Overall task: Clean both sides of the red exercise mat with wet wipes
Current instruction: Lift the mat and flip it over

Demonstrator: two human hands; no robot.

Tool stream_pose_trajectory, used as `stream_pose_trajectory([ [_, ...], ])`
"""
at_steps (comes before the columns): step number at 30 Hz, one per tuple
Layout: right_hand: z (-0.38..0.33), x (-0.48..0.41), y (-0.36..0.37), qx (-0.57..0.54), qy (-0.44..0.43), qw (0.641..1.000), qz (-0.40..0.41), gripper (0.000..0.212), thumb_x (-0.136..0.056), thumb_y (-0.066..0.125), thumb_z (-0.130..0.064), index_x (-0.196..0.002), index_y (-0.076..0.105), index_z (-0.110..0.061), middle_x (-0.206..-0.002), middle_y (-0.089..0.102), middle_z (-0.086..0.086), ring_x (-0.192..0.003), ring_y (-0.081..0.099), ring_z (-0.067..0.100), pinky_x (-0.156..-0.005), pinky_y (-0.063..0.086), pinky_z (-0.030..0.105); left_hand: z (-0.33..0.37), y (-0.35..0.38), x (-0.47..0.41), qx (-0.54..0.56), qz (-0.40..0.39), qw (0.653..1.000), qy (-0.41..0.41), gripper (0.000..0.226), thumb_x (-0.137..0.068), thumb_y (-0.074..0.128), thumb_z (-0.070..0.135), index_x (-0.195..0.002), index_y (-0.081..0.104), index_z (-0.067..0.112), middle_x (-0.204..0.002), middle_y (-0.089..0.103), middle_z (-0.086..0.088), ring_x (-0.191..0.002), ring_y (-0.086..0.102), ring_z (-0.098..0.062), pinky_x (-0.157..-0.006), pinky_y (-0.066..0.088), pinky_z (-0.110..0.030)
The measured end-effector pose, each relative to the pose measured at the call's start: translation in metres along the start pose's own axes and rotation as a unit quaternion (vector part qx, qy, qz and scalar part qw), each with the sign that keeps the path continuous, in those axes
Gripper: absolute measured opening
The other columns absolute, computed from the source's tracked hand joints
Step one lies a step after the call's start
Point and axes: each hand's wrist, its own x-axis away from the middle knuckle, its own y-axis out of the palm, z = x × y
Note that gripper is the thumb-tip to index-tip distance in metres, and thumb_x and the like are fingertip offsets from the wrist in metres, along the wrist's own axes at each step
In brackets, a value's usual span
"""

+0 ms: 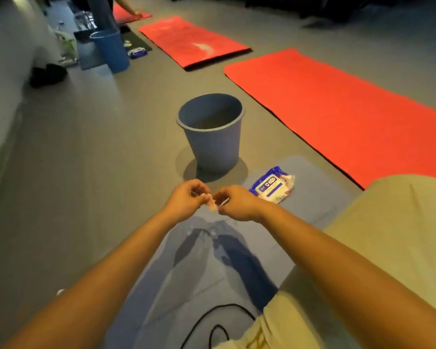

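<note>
Step in hand: likely opening out a small crumpled white wet wipe [212,205] for the mat; cannot rule out wadding it for the bin.
Hands: left hand [186,197] and right hand [237,204] each pinch one end of the wipe, fingers curled, nearly touching.
Task thing: red foam exercise mat [337,117] lies flat on the grey floor, well apart to the right.
Supplies: blue-and-white wipes packet [272,187] on the blue floor pad [312,210], near its far edge.
Doing it well: tease the corners apart and spread the wipe full before wiping; keep it off the floor.
Edges: mat's near long edge runs beside the pad's right corner.
Open room: bare floor to the left; grey plastic bin [212,149] stands just ahead, a loose black cable [212,307] lies near the lap.
</note>
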Motion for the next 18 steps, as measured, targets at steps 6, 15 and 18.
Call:
stream_pose_trajectory([
  [6, 0.017, -0.023, 0.031, -0.078, -0.003, 0.995, -0.064, 0.057, -0.091, 0.063, -0.003, -0.141, 0.05, -0.027, -0.136, 0.057, 0.003, -0.122, 0.055, 0.023, -0.092, 0.047, 0.035, -0.054, 0.014, -0.012, 0.044, 0.026, 0.995, -0.088, 0.015, -0.094, 0.074, 0.011, -0.099, 0.071, 0.024, -0.091, 0.074, -0.002, -0.088, 0.072, -0.019, -0.08, 0.062, -0.035],
  [15, 0.082, -0.043, 0.021, -0.13, 0.075, 0.988, -0.025, 0.063, -0.09, 0.058, 0.0, -0.145, 0.047, -0.029, -0.145, 0.052, 0.001, -0.135, 0.048, 0.025, -0.107, 0.045, 0.04, -0.069, 0.063, -0.044, 0.029, -0.012, 0.995, -0.091, 0.028, -0.088, 0.071, -0.006, -0.106, 0.075, 0.015, -0.098, 0.075, -0.019, -0.09, 0.071, -0.024, -0.087, 0.059, -0.043],
  [18, 0.094, -0.045, 0.016, -0.167, 0.089, 0.982, -0.025, 0.068, -0.09, 0.055, 0.006, -0.147, 0.045, -0.03, -0.151, 0.047, 0.0, -0.139, 0.045, 0.023, -0.098, 0.046, 0.032, -0.054, 0.065, -0.049, 0.013, -0.006, 0.998, -0.066, 0.038, -0.086, 0.067, -0.011, -0.113, 0.074, 0.014, -0.116, 0.063, -0.011, -0.101, 0.068, -0.021, -0.097, 0.057, -0.036],
])
